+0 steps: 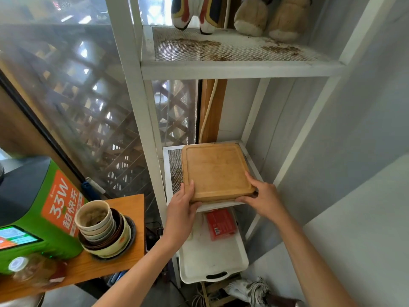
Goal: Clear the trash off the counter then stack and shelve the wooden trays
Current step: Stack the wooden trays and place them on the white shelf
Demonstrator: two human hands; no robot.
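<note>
A stack of square wooden trays (215,170) lies on the middle mesh shelf (174,165) of a white metal rack. My left hand (182,203) grips the stack's near left corner, thumb on top. My right hand (264,199) holds the near right corner, fingers over the rim. The stack's front edge overhangs the shelf's front rail a little. The wooden counter (124,258) is at lower left.
A pile of used bowls and saucers (104,229) sits on the counter beside a green machine (37,216) and a bottle (26,270). Below the trays, a white plastic tray (210,260) carries a red packet (221,223). Plush toys (250,14) occupy the top shelf. A grey wall stands at right.
</note>
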